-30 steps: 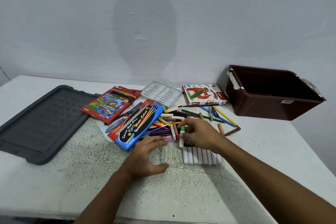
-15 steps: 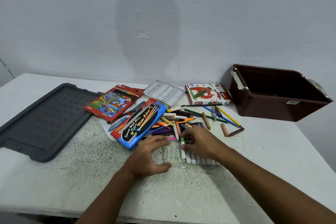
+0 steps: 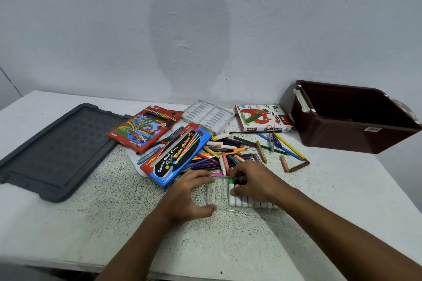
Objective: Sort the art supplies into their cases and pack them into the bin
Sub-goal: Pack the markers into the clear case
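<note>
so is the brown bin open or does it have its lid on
Open. The brown bin has no lid on it and its dark inside shows from above; a grey lid lies flat at the table's left.

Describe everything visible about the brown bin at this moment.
The brown bin is a dark, glossy, plastic-looking rectangular tub standing upright and open at the far right of the table, close to the wall. A whitish latch handle sits on its left end, and a small pale label on its front wall. What shows of its inside looks empty. Neither hand touches it; the oil pastel box lies just left.
</note>
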